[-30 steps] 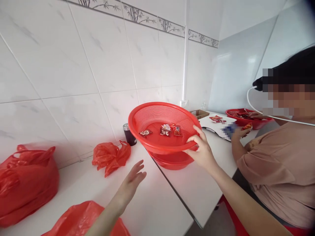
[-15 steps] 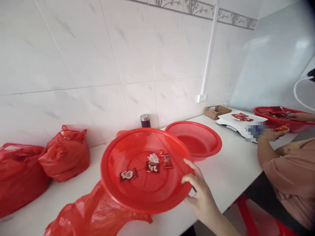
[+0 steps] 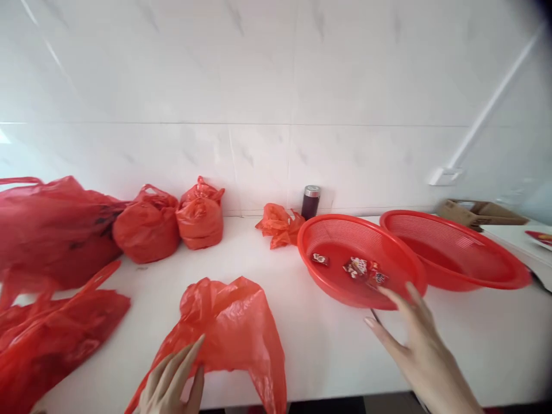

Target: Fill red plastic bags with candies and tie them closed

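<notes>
Red basket (image 3: 345, 287) on the white counter (image 3: 328, 351), holding a few wrapped candies (image 3: 360, 268); a second red basket (image 3: 457, 259) touches its right rim. Right hand (image 3: 416, 339), fingers spread, hovers at the near rim. Left hand (image 3: 172, 382), fingers loosely apart, rests on a crumpled red plastic bag (image 3: 228, 328)

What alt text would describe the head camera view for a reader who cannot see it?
The left hand touches a flat red plastic bag on a white counter, while the open right hand hovers by a red basket holding wrapped candies. Tied red bags line the tiled wall.
</notes>
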`<state>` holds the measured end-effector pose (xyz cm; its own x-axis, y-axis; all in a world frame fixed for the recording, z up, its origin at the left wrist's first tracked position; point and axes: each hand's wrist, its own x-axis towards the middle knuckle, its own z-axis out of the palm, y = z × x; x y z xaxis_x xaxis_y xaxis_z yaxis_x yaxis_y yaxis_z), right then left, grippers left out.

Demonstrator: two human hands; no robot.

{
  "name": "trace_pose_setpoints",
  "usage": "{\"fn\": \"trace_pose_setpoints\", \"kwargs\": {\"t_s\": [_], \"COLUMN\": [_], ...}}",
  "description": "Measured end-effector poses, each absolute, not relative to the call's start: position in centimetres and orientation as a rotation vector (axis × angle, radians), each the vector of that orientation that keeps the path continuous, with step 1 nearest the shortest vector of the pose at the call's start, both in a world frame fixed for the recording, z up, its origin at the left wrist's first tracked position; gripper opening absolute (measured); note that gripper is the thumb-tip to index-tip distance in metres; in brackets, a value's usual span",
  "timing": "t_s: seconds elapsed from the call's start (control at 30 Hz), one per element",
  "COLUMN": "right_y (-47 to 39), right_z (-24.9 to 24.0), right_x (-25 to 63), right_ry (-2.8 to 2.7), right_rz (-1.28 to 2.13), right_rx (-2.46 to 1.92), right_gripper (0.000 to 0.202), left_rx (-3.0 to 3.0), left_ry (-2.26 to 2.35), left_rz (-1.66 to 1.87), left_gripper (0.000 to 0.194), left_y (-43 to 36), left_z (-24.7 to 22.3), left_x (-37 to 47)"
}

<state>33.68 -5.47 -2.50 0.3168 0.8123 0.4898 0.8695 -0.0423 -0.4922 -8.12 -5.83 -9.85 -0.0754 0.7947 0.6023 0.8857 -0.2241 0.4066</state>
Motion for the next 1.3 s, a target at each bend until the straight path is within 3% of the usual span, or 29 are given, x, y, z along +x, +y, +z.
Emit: {"fn": "trace_pose_setpoints", "kwargs": {"t_s": [0.07,0.2,0.3,0.5,0.67,0.77,0.87,0.97,1.17,1.3], "right_y": [-6.5,-7.5,-6.8,-1.6,0.6,1.1,1.7,2.7,4.4,4.0], "right_z": [0.1,2.9,2.6,2.5,3.1,3.0,2.9,2.5,-0.8,-1.9], "right_x": [31.7,24.0,18.5,17.7,20.5,21.4,22.1,22.3,22.3,23.6], "right_ry": [-1.527,-1.911,-2.228,-2.353,-2.572,-2.507,-2.415,-2.362,-2.409,-2.292], "right_rz": [-0.058,0.296,0.594,0.105,0.080,0.273,0.744,1.197,1.453,1.599], "right_rx": [-1.699,-1.240,-0.952,-1.279,-1.454,-1.573,-1.638,-1.549,-1.345,-1.382], "right_gripper": [0.055,0.025,0.022,0.026,0.023,0.045,0.070,0.081,0.085,0.083], "left_rx": [-2.033,-2.124,-2.166,-2.289,-2.314,-2.366,-2.421,-2.469,-2.494,-2.584], "left_ry": [-1.835,-1.670,-1.537,-1.351,-1.305,-1.172,-1.116,-1.256,-1.553,-1.695], "left_rz": [-1.225,-1.295,-1.308,-1.124,-0.977,-0.994,-0.926,-0.725,-0.433,-0.374], "left_gripper": [0.036,0.022,0.023,0.027,0.030,0.026,0.016,0.007,0.054,0.052], "left_y": [-5.0,-3.2,-1.9,0.8,2.4,2.5,2.5,3.6,8.1,10.4], "left_z": [-8.6,-4.6,-1.1,3.9,5.2,5.0,3.7,1.1,-4.9,-6.0], "left_x": [-7.4,-4.9,-3.1,-1.7,-1.0,-0.4,0.4,1.0,1.8,0.5]}}
